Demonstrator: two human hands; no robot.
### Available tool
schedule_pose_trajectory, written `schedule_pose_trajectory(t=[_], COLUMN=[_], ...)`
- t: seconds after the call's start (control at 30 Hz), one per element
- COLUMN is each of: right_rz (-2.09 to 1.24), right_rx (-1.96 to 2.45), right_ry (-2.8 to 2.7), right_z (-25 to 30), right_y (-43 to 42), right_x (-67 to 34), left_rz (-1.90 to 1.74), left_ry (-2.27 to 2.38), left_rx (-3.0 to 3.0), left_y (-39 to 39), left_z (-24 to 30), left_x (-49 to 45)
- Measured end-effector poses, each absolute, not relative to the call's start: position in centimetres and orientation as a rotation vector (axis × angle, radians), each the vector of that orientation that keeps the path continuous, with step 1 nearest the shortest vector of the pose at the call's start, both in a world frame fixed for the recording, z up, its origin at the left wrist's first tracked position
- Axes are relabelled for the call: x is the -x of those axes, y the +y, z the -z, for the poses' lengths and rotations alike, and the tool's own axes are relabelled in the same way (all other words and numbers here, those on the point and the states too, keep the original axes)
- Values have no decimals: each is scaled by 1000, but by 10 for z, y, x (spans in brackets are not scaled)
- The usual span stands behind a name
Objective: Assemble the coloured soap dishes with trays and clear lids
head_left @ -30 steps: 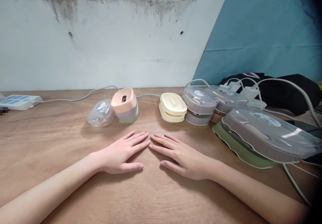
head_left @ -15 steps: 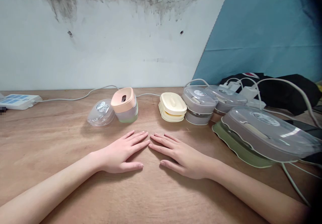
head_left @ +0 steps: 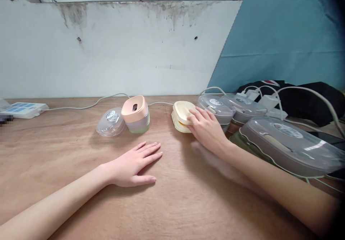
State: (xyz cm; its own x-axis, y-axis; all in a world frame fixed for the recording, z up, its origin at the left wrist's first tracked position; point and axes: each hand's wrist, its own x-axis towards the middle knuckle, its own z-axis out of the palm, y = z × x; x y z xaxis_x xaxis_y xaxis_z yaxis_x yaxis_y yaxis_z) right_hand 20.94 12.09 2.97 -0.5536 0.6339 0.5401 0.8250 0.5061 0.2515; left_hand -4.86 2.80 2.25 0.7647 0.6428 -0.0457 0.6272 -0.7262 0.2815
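While the left hand [head_left: 133,164] lay flat and palm down on the wooden table [head_left: 67,150] at the lower centre of the frame, fingers straight, loosely together and holding nothing, the right hand [head_left: 207,130] was stretched up to the cream container [head_left: 181,114] just right of centre. Its fingers [head_left: 199,116] rested extended on the right end of the cream lid. The thumb was hidden, so whether the hand gripped could not be told. The cream container stood in a row near the table's far edge. To its left was a pink-lidded tub [head_left: 134,113] touching a clear lid [head_left: 110,122], and to its right, just behind the hand, a grey box [head_left: 215,107] with a clear cover. A green tray [head_left: 291,143] under a clear dome filled the right side beside the forearm.
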Motion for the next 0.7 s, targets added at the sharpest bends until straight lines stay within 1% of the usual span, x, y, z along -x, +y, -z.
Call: schedule_pose_trajectory(t=[0.1, 0.17, 0.27, 0.33, 0.4, 0.47, 0.6, 0.7], right_rz=[686, 645, 438, 280, 153, 13, -374, -567], right_rx=[1182, 1104, 850, 610, 397, 335, 589, 738], right_ry=[-2350, -2314, -2301, -2417, -2598, -2736, -2813, -2736], right_z=[-33, -34, -33, -29, -24, -19, -13, -11], right_y=[125, 118, 99, 85, 75, 68, 65, 65], right_x=[-210, -211, -213, -217, -222, -227, -230, -229], left_rz=[-116, -215, -581, -855, -1006, -990, -674, -501], left_ry=[962, 986, 1082, 1134, 1177, 1190, 1127, 1105], left_rx=[-2677, -2676, -2685, -2662, -2604, -2552, -2490, -2461], left_y=[28, 28, 30, 32, 35, 36, 39, 39], left_z=[-20, -16, -10, -7, -4, -3, -4, -7], left_x=[50, 52, 53, 54, 55, 56, 56, 55])
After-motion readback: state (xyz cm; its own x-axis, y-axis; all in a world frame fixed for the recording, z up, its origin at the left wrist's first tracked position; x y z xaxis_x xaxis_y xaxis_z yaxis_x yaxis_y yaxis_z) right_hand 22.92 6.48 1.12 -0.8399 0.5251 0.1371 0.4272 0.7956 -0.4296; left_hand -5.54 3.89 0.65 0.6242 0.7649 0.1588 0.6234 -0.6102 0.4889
